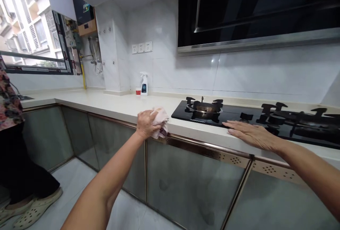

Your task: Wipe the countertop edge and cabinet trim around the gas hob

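My left hand [145, 124] is closed around a crumpled pale pink cloth [160, 119] at the front edge of the white countertop [117, 104]. Part of the cloth hangs over that edge. My right hand [251, 134] lies flat, fingers stretched out, at the front edge of the black gas stove [180, 111], with nothing in it. Its fingertips reach the glass near a burner [205, 107].
A white spray bottle [144, 84] and a small red tub [138, 91] stand by the wall. Overhead juts a black range hood [255, 10]. Cabinet doors [191, 184] line the space below. At far left stands another person [16, 134], beside the window [32, 28].
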Action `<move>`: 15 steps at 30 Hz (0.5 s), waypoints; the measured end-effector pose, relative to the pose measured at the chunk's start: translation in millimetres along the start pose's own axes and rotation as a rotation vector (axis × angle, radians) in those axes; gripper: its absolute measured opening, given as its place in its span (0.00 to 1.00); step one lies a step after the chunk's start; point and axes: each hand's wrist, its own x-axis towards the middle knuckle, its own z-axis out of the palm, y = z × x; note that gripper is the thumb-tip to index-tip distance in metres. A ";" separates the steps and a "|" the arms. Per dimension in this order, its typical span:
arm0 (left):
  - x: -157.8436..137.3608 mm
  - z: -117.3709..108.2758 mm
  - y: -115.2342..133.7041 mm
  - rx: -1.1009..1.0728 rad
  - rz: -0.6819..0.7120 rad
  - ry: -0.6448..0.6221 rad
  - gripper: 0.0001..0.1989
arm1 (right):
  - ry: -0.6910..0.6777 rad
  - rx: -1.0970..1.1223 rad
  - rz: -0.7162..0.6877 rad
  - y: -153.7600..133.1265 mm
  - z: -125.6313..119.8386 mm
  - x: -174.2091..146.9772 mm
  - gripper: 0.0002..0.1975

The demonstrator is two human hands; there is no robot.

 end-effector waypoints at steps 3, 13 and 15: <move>1.5 1.1 -7.3 0.033 -0.073 0.062 0.29 | 0.015 -0.003 0.000 -4.7 1.5 1.4 0.36; 9.4 17.7 138.1 -0.006 0.022 0.173 0.30 | 0.114 0.070 -0.042 -0.8 2.5 5.2 0.35; 11.5 21.3 179.9 -0.050 0.071 0.178 0.31 | 0.145 0.124 -0.026 1.8 3.0 6.5 0.35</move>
